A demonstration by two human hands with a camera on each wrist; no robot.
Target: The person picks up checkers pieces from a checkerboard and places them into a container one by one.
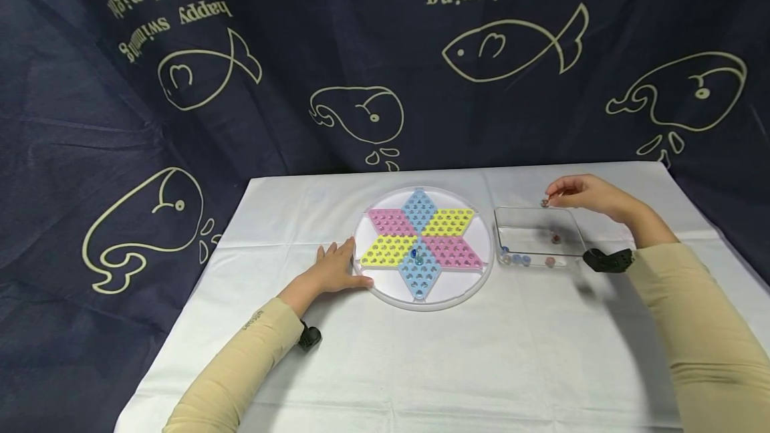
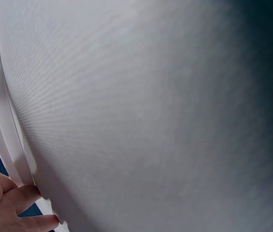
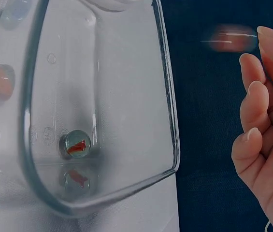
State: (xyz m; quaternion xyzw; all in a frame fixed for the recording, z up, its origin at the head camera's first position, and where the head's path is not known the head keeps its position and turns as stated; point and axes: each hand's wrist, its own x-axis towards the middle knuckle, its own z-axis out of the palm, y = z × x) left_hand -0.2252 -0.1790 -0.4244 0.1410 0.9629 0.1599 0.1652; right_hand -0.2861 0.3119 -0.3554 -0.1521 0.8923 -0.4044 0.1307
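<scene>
My left hand (image 1: pixel 333 268) lies at the left side of a round white Chinese checkers board (image 1: pixel 367 286), fingers spread and thumb at its rim. In the left wrist view, fingertips (image 2: pixel 27 198) touch beside the white rim. Two blue marbles (image 1: pixel 419 260) sit on the board's near blue point. My right hand (image 1: pixel 586 194) is raised over the far edge of a clear box (image 1: pixel 529 219), fingers bent. A reddish marble (image 3: pixel 230 38), motion-blurred, is just off its fingertips. A clear marble with a red swirl (image 3: pixel 78 144) lies in the box.
Several bluish marbles (image 1: pixel 526 260) and an orange one (image 1: pixel 550 261) lie along the box's near side. The white-covered table (image 1: pixel 469 366) ends at a dark blue curtain (image 1: pixel 361 19) with fish and whale drawings. Black wrist cameras (image 1: pixel 609 260) hang below both wrists.
</scene>
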